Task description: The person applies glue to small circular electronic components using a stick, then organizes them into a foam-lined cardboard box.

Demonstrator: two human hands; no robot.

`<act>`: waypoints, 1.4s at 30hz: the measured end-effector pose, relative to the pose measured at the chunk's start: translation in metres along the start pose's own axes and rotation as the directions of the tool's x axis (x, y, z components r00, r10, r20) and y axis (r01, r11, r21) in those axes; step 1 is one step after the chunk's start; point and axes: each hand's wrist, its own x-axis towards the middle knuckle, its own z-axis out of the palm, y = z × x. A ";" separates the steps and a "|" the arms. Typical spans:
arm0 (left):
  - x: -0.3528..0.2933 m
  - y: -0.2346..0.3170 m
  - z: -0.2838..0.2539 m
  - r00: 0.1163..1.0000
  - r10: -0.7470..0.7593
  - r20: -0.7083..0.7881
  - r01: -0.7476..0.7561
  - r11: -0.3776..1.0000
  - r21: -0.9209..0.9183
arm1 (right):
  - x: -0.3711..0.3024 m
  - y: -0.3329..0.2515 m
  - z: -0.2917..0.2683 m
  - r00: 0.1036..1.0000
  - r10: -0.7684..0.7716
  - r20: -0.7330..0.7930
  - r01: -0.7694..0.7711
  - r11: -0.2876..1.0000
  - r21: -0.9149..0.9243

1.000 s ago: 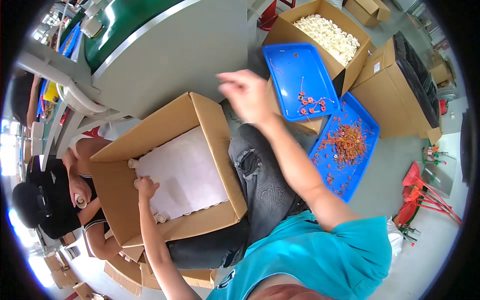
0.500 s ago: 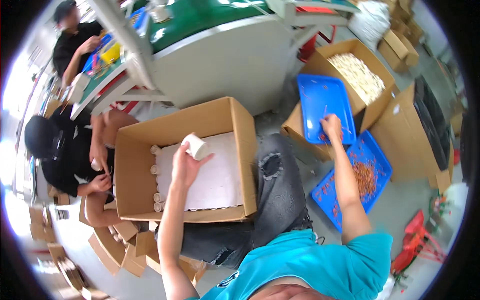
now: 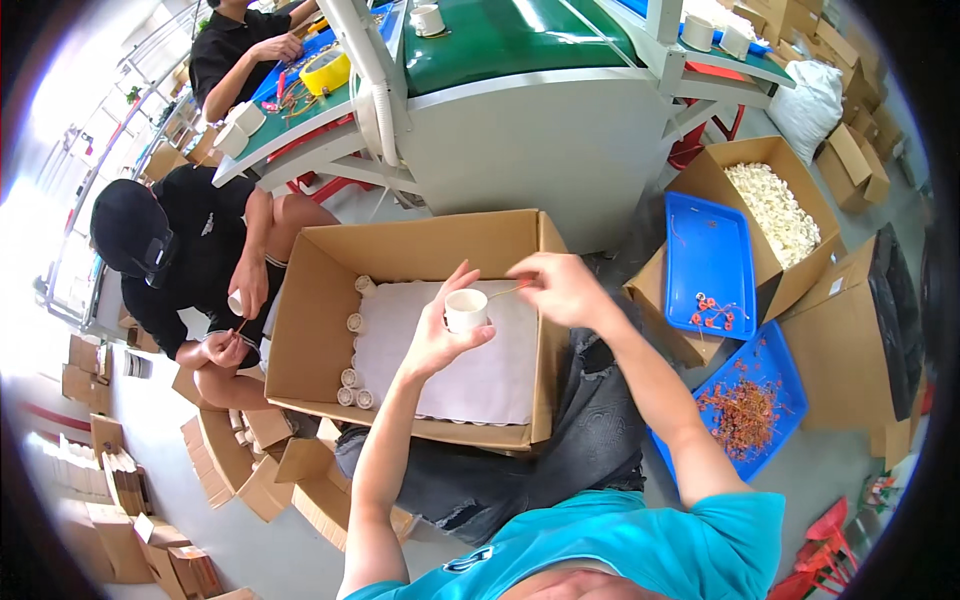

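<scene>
Above the big cardboard box (image 3: 410,430), my left hand (image 3: 436,340) is wrapped round a white cup-shaped piece (image 3: 466,312) whose open end faces up. Pinched in my right hand (image 3: 565,288), just right of the cup, is a thin yellowish-red wire-like strand (image 3: 508,291), its tip at the cup's rim. Inside the box lies a pale sheet (image 3: 450,365), with several small white cup pieces (image 3: 349,378) along its left side. A blue tray (image 3: 705,235) to the right holds a few red strands with white ends (image 3: 712,312).
A lower blue tray (image 3: 790,385) carries a heap of reddish-brown pieces (image 3: 742,418). Behind it, a carton (image 3: 740,160) is full of small cream pieces (image 3: 772,215). A seated co-worker (image 3: 205,240) handles a similar cup at left. The green-topped bench (image 3: 540,150) stands ahead.
My right hand has left the upper blue tray and come over the box beside the cup, holding a strand. My left hand has turned the cup open end up. The head view has shifted.
</scene>
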 end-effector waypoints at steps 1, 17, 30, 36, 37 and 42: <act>0.000 0.003 -0.006 1.000 -0.001 -0.001 0.001 1.000 0.010 | 0.014 -0.009 0.011 0.991 -0.067 0.117 0.063 0.997 0.033; -0.006 -0.001 -0.045 0.992 0.114 -0.052 -0.060 0.798 0.600 | 0.054 0.000 0.073 0.956 -0.168 -0.239 0.199 0.974 0.109; -0.001 -0.015 -0.033 0.854 0.333 -0.399 -0.090 0.851 0.518 | 0.030 -0.033 0.070 0.787 -0.342 -0.513 0.516 0.821 0.244; 0.000 -0.019 -0.030 0.869 0.338 -0.362 -0.115 0.849 0.516 | 0.032 -0.030 0.079 0.784 -0.376 -0.494 0.529 0.821 0.213; 0.000 -0.019 -0.030 0.869 0.338 -0.361 -0.118 0.851 0.512 | 0.032 -0.029 0.080 0.785 -0.384 -0.487 0.530 0.823 0.205; 0.000 -0.019 -0.031 0.866 0.338 -0.369 -0.115 0.853 0.510 | 0.032 -0.025 0.082 0.795 -0.412 -0.445 0.518 0.843 0.144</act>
